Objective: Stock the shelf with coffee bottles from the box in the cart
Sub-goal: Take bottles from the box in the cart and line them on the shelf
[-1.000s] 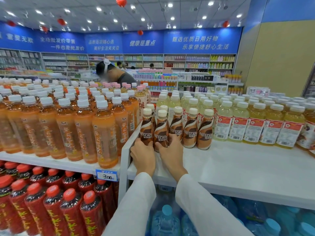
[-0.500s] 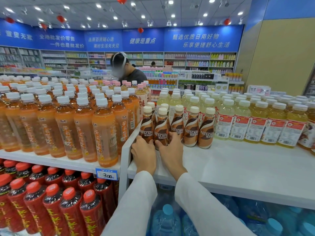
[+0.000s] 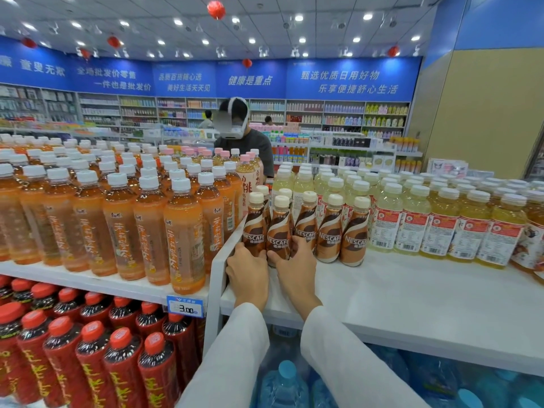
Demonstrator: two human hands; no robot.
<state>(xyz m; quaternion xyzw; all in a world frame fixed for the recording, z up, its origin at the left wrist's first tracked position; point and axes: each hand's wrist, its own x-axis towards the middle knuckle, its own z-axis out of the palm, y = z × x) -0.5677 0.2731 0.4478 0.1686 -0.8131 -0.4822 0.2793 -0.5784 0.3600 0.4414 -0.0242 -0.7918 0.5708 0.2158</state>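
Observation:
Several brown Nescafe coffee bottles with cream caps stand in a row on the white shelf, at its left end. My left hand grips the base of the leftmost coffee bottle. Beside it, my right hand grips the base of the second coffee bottle. Three more coffee bottles stand to the right, untouched. Neither the box nor the cart is in view.
Orange tea bottles fill the shelf to the left, past a white divider. Yellow drink bottles stand behind and to the right. Red-capped bottles and blue water jugs sit below. A person stands behind the display.
My hands stay on the bases of the two left coffee bottles. The person behind the display has straightened up and moved right.

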